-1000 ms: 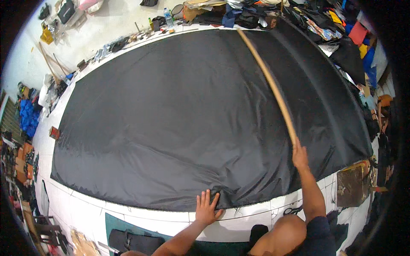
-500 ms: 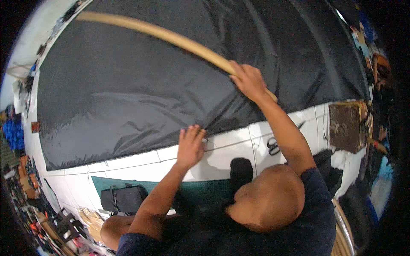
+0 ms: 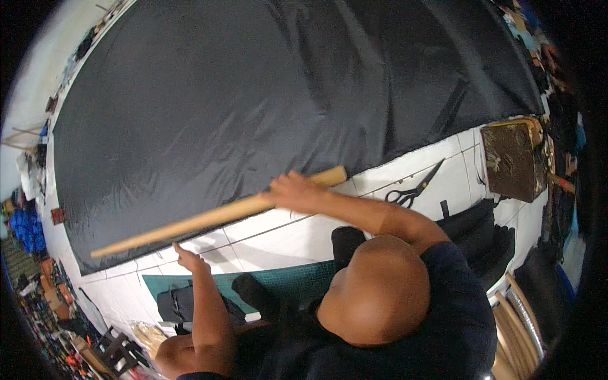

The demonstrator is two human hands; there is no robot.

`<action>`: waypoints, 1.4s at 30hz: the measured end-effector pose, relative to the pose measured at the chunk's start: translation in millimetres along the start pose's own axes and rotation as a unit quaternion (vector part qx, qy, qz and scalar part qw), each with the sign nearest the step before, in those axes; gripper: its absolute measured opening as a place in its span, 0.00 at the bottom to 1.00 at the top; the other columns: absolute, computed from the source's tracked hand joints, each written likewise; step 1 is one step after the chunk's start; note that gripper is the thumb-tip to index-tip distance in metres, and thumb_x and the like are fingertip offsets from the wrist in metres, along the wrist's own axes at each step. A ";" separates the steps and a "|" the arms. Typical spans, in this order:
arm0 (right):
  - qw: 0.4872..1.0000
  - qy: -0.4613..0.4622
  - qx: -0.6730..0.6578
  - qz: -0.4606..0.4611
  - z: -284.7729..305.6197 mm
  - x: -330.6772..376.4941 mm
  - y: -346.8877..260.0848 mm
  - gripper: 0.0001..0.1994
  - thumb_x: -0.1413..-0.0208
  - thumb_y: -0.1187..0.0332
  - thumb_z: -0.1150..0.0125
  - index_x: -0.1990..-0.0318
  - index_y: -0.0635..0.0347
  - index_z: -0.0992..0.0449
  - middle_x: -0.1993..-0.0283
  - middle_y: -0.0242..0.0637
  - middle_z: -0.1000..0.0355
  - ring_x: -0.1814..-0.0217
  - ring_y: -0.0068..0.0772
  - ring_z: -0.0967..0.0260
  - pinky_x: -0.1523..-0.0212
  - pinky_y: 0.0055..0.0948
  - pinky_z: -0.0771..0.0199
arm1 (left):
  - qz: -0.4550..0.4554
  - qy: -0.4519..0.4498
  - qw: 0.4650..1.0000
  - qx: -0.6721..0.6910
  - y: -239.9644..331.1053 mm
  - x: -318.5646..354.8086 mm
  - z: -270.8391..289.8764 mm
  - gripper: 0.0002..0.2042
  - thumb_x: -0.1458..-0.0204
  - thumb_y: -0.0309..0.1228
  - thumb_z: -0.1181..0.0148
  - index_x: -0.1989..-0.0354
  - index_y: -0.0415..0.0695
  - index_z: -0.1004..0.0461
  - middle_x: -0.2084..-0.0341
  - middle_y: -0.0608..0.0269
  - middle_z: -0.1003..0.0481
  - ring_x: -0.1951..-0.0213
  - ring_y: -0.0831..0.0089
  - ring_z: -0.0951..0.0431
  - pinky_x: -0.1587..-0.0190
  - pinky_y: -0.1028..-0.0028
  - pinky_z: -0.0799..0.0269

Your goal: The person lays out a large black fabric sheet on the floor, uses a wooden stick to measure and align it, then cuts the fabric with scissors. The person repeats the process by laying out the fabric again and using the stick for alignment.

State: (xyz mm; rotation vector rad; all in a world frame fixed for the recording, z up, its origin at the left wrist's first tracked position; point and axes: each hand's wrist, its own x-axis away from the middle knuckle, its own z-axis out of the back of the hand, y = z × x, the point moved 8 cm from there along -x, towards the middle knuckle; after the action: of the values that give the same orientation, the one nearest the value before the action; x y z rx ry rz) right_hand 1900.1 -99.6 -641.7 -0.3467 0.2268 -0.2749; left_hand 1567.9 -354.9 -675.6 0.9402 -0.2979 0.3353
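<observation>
My right hand (image 3: pixel 294 192) is closed over a long tan pole (image 3: pixel 190 223), near its right end. The pole lies slantwise along the near edge of a large black fabric sheet (image 3: pixel 209 95) spread on the floor. My left hand (image 3: pixel 192 259) is beside the fabric's near edge, below the pole's left part. One of its fingers stretches toward that edge; the others are partly hidden, and I see nothing held. Black-handled scissors (image 3: pixel 410 192) lie on the white tiles, right of the pole and beyond my right forearm.
A green cutting mat (image 3: pixel 304 277) lies in front of my body, with a black bag (image 3: pixel 176 304) on its left end. A worn brown block (image 3: pixel 512 161) stands by the fabric's right corner. Black cloth (image 3: pixel 472 228) lies at the right. Clutter lines both sides.
The pole has swung from the fabric's middle down to its near edge. My right hand came nearer and leftward with it; my left hand moved left, off the fabric.
</observation>
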 end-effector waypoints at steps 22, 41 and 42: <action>0.926 0.001 0.106 -0.362 55.9 102.1 150.8 0.37 0.41 0.36 0.54 0.28 0.41 0.45 0.23 0.43 0.59 0.21 0.52 0.69 0.26 0.58 0.76 | -0.074 0.138 0.854 -0.497 28.1 13.4 41.5 0.38 0.46 0.49 0.38 0.39 0.29 0.40 0.41 0.42 0.34 0.44 0.50 0.28 0.48 0.56 0.26; 0.818 0.155 0.210 -0.513 125.0 165.9 229.2 0.29 0.39 0.46 0.47 0.36 0.52 0.34 0.35 0.49 0.38 0.34 0.55 0.42 0.35 0.55 0.45 | -0.364 -0.038 0.889 -0.276 41.0 2.9 -42.9 0.46 0.52 0.54 0.36 0.31 0.39 0.49 0.33 0.31 0.52 0.31 0.34 0.55 0.32 0.47 0.53; 0.829 0.161 0.216 -0.490 131.8 154.2 231.1 0.28 0.39 0.48 0.47 0.37 0.53 0.34 0.36 0.50 0.37 0.35 0.55 0.41 0.36 0.54 0.44 | -0.381 -0.006 0.901 -0.206 40.3 5.5 -34.8 0.46 0.51 0.53 0.35 0.31 0.37 0.50 0.35 0.30 0.51 0.32 0.34 0.52 0.33 0.47 0.52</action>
State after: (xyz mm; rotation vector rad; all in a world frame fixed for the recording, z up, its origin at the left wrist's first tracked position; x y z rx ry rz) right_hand 2131.5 102.5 -631.3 0.0730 0.2952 -1.3940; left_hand 1560.2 -303.4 -663.2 0.5751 0.0093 -0.4459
